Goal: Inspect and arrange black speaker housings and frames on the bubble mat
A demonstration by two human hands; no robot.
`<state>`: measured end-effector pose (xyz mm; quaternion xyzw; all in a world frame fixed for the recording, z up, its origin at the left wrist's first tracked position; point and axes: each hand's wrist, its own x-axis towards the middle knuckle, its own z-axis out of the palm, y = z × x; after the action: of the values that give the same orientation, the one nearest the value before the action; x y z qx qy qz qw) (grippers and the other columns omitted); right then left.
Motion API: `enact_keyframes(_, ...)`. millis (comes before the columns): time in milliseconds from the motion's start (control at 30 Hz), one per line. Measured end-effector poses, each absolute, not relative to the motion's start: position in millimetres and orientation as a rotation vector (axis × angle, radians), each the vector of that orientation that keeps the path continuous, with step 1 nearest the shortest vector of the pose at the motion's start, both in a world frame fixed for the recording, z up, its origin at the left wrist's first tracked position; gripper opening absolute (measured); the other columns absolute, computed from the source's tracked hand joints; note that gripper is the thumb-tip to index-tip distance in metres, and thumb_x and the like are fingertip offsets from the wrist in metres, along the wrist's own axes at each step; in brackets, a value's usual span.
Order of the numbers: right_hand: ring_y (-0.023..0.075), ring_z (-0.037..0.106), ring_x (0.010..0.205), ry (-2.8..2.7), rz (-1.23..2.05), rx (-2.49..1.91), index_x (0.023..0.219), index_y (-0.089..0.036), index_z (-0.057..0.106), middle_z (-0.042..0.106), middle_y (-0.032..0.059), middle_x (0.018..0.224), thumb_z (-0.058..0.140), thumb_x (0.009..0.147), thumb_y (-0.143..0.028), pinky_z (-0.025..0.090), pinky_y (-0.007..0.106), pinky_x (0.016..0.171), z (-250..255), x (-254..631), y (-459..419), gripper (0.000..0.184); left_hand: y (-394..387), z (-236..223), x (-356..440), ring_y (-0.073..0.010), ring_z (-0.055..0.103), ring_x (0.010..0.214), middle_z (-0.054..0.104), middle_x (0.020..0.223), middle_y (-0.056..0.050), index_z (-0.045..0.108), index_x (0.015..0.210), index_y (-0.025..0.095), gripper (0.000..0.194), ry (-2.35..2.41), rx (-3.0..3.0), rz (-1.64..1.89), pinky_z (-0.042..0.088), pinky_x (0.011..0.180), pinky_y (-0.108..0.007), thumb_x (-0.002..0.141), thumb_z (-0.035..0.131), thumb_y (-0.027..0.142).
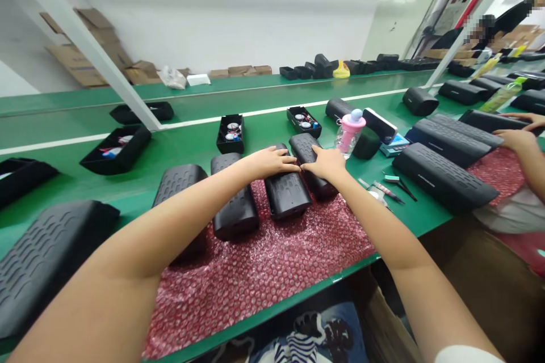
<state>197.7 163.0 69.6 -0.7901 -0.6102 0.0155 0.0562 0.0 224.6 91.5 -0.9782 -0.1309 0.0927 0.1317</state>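
My left hand [272, 163] lies across the top of a black speaker-like case [287, 193] with a scale-patterned face, its fingers stretched out and its thumb hidden. With thumb and fingers spanning its sides, my right hand [327, 163] grips the rightmost black case [313, 173]; some of those fingers are hidden. The two cases stand close together. Left of them are another patterned case [235, 204] and one [181, 181] partly covered by my left forearm. All of these sit on red bubble wrap [272, 266] at the bench's near edge.
Open housings with wired parts [230, 133] stand farther back on the green bench [191, 142]. A pink-lidded bottle [351, 130], a phone [380, 125] and small tools [389, 191] lie right. A co-worker's hands [517, 139] are at far right. A white post [102, 62] rises left.
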Motion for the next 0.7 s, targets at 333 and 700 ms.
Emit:
enact_keyframes(333, 0.0404, 0.054, 0.12, -1.796, 0.032, -2.437, 0.146, -0.026, 0.047, 0.065, 0.019, 0.126, 0.059, 0.078, -0.074, 0.046, 0.044, 0.089, 68.0, 198.0, 159.0, 0.084, 233.6, 108.0, -7.3, -0.0256, 0.037, 0.146, 0.047, 0.153, -0.004, 0.049, 0.143, 0.04, 0.059, -0.484, -2.898, 0.194, 0.037, 0.113, -0.044, 0.096, 0.042, 0.005)
enact_keyframes(700, 0.0412, 0.047, 0.126, -1.754, 0.097, -2.465, 0.151, -0.026, 0.04, 0.057, 0.0225, 0.134, 0.06, 0.079, -0.072, 0.045, 0.047, 0.092, 68.5, 191.5, 151.1, 0.088, 228.4, 88.0, -3.9, -0.0261, 0.04, 0.144, 0.044, 0.156, -0.002, 0.048, 0.142, 0.045, 0.057, -0.606, -2.872, 0.276, 0.033, 0.113, -0.047, 0.097, 0.044, 0.01)
